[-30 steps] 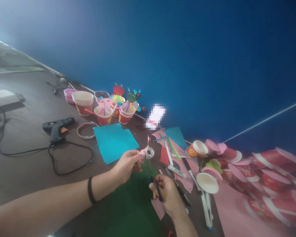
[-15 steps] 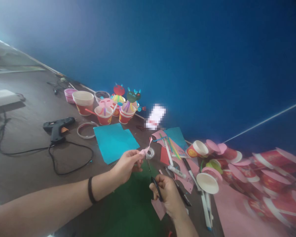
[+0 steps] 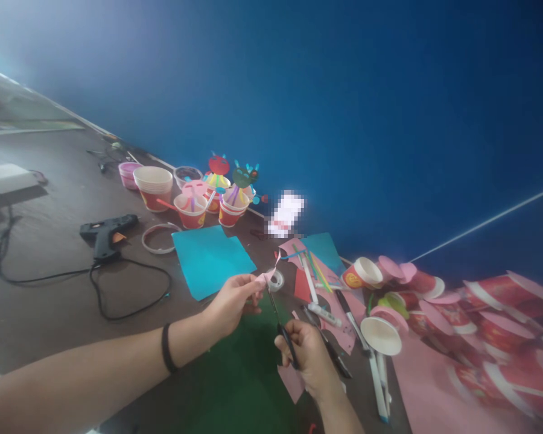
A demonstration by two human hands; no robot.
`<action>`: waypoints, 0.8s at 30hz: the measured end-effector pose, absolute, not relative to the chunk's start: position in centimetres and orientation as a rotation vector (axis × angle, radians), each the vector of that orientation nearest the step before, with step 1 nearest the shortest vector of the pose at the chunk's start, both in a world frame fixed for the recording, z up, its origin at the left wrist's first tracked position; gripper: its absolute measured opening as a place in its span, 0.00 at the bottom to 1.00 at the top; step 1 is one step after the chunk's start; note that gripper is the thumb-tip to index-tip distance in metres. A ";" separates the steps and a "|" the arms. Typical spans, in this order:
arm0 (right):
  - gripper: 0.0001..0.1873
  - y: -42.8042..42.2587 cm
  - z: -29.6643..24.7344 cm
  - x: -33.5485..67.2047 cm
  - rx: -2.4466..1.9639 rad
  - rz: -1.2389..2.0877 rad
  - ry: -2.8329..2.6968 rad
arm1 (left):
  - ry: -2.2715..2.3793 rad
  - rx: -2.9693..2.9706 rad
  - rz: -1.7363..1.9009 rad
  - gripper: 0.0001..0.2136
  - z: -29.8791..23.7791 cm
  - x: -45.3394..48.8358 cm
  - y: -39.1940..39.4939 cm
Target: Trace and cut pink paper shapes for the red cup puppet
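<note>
Between thumb and fingers, my left hand [image 3: 233,304] pinches a small piece of pink paper [image 3: 266,276], from which a thin curled strip rises. My right hand [image 3: 304,349] is wrapped round the black handles of a pair of scissors [image 3: 284,337]. The scissor blades point up and away from me and meet the pink paper at their tips; whether they are parted is too small to tell. Beneath both hands lies a dark green sheet [image 3: 239,367]. A pink scrap [image 3: 291,383] sits just under my right hand, and a roll of tape [image 3: 276,280] is behind the blades.
A glue gun [image 3: 106,235] with a looping cord lies left, near a blue sheet [image 3: 210,262]. Paper cups [image 3: 190,211] with paper figures stand at the back. Markers [image 3: 324,314], pink sheets and straws lie right of my hands; several red cups [image 3: 507,334] crowd the far right.
Almost nothing differs. The pink paper and its curled strip have shifted very slightly at the scissor tips; both hands keep their hold.
</note>
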State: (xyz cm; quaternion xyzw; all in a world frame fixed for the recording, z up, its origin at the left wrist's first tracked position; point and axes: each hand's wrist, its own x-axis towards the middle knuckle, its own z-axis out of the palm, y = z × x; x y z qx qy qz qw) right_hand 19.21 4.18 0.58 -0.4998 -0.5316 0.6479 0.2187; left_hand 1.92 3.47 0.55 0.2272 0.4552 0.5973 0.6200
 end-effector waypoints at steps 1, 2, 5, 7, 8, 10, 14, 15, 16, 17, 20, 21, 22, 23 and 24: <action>0.25 4.2 0.7 19.2 -1.388 1.792 -1.470 | 1.045 0.519 1.376 0.12 0.5 1.9 3.5; 0.25 4.2 0.7 19.1 -1.387 1.791 -1.469 | 1.044 0.516 1.381 0.12 0.5 1.9 3.5; 0.24 4.1 0.7 19.2 -1.370 1.806 -1.468 | 1.045 0.505 1.390 0.13 0.5 1.9 3.5; 0.23 4.1 0.7 19.3 -1.358 1.814 -1.468 | 1.044 0.500 1.393 0.12 0.5 1.9 3.5; 0.23 4.1 0.7 19.3 -1.357 1.812 -1.470 | 1.044 0.500 1.393 0.12 0.5 1.9 3.6; 0.22 4.1 0.7 19.3 -1.360 1.802 -1.481 | 1.045 0.502 1.395 0.12 0.5 1.9 3.6; 0.22 4.0 1.1 19.2 -1.388 1.791 -1.496 | 1.049 0.503 1.400 0.12 0.5 1.9 3.6; 0.22 4.0 1.1 19.2 -1.397 1.787 -1.498 | 1.049 0.501 1.401 0.12 0.5 1.9 3.6; 0.23 4.0 1.2 19.2 -1.403 1.783 -1.500 | 1.049 0.500 1.401 0.13 0.6 1.9 3.5; 0.23 4.0 1.3 19.1 -1.404 1.779 -1.503 | 1.049 0.501 1.400 0.13 0.6 1.9 3.5; 0.22 4.0 1.4 19.0 -1.396 1.770 -1.498 | 1.050 0.509 1.394 0.13 0.6 1.9 3.5; 0.22 4.0 1.4 19.0 -1.398 1.773 -1.497 | 1.050 0.514 1.393 0.13 0.6 1.9 3.5; 0.23 4.0 1.4 19.0 -1.402 1.777 -1.495 | 1.050 0.518 1.394 0.13 0.7 1.9 3.5; 0.23 4.0 1.4 18.9 -1.407 1.781 -1.493 | 1.050 0.522 1.395 0.13 0.7 1.9 3.4; 0.23 4.0 1.4 18.9 -1.410 1.784 -1.490 | 1.048 0.525 1.397 0.13 0.7 1.9 3.4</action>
